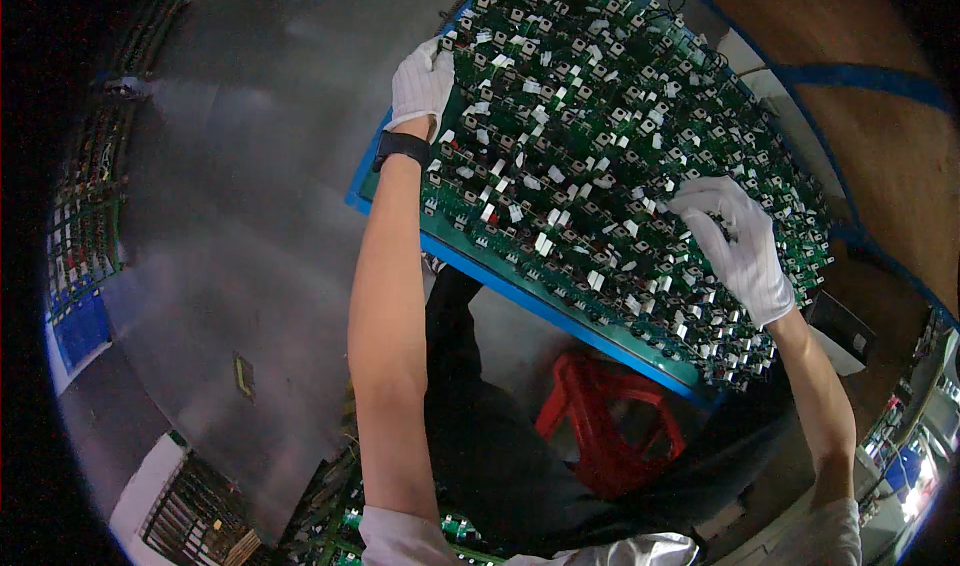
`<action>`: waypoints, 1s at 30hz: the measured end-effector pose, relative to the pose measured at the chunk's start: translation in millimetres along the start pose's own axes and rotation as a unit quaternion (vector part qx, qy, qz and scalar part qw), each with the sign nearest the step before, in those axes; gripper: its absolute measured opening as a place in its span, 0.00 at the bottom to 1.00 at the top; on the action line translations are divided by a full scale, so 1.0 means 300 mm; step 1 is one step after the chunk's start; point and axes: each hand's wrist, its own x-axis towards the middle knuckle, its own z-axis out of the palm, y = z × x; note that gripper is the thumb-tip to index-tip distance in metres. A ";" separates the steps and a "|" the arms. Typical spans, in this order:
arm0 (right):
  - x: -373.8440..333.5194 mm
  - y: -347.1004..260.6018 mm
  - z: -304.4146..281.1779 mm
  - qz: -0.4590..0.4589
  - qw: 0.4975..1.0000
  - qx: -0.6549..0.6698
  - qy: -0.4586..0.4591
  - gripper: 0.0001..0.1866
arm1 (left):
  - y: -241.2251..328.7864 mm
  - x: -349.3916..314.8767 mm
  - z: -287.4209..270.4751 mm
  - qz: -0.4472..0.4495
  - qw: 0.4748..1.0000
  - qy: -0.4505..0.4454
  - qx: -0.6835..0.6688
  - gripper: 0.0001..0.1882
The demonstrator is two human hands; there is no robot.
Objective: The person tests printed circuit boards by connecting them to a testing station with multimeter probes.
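Rows of green circuit boards (600, 116), dense with white and silver components, cover a blue-edged table (540, 291). My left hand (422, 84), in a white glove, is at the left edge of the boards with its fingers curled against the outermost board; some fingertips are hidden. Over the right part of the boards is my right hand (735, 246), also gloved. Its fingers are bent and drawn together just above the components. Whatever lies between those fingertips is too small to make out.
A red plastic stool (610, 421) stands under the near table edge, between my legs. Racks of boards (90, 186) line the far left, and another rack (200, 516) is at lower left. A brown surface with blue edging (870, 146) borders the right side.
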 end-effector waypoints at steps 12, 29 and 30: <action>-0.403 -0.082 -0.206 0.004 0.998 -0.054 -0.031 0.08 | 0.242 -0.424 -0.349 -0.076 0.986 0.057 -0.135 0.20; -1.785 -0.529 -0.627 0.282 0.938 -0.151 0.132 0.11 | 1.023 -1.552 -0.008 0.082 0.830 -0.517 -0.193 0.21; -1.883 -0.562 -0.653 0.300 0.924 -0.169 0.169 0.11 | 1.003 -1.584 0.032 0.119 0.818 -0.539 -0.164 0.22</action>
